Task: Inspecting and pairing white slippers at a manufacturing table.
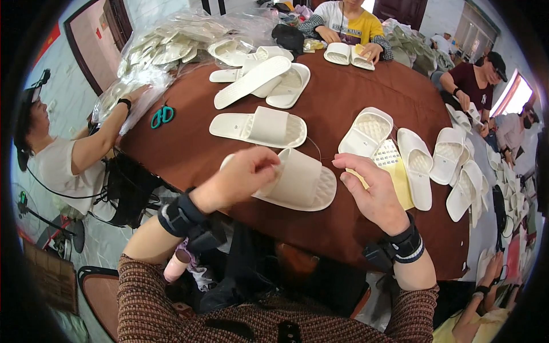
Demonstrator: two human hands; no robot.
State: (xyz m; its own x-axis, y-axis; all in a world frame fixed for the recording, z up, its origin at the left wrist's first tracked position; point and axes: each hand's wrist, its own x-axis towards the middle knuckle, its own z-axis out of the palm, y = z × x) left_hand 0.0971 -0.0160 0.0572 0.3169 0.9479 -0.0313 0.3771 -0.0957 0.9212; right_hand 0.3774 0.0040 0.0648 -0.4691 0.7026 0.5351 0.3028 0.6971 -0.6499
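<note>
A cream slide slipper [294, 180] lies on the brown table in front of me, between my hands. My left hand [246, 176] hovers over its left part, fingers curled in toward the thumb; whatever they pinch, if anything, is too small to make out. My right hand [374, 191] is raised just right of the slipper, thumb and forefinger apart with nothing visible between them. Beside it lies a yellow sheet of small white stickers [400, 171], partly under a slipper [367, 132]. Another slipper [414, 168] lies along the sheet's right side. Behind the middle one rests a further slipper [260, 127].
Several slippers [251, 83] are piled farther back, near teal scissors [162, 116]. Bagged slippers [166, 43] heap up at the back left. More slippers [466, 186] stand at the right edge. Co-workers sit left, opposite and right; the one opposite handles a pair of slippers [337, 54].
</note>
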